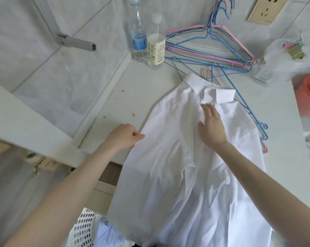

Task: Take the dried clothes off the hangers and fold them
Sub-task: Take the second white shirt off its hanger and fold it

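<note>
A white collared shirt (pixel 168 157) lies flat on the white counter (pixel 132 90), collar toward the wall, its lower part hanging over the front edge. My right hand (pixel 211 125) rests flat on the shirt's chest just below the collar, fingers straight. At the shirt's left edge my left hand (pixel 123 136) pinches the fabric with curled fingers. A pile of blue and pink wire hangers (pixel 209 45) lies behind the shirt. One blue hanger (pixel 246 107) lies along the shirt's right side, partly under it.
Two clear plastic bottles (pixel 147 38) stand in the back corner. A plastic bag with clips (pixel 289 56) and an orange bucket (pixel 309 93) sit at the right. A white perforated laundry basket (pixel 82 229) with clothes stands below the counter's front edge. Crumbs dot the counter's left part.
</note>
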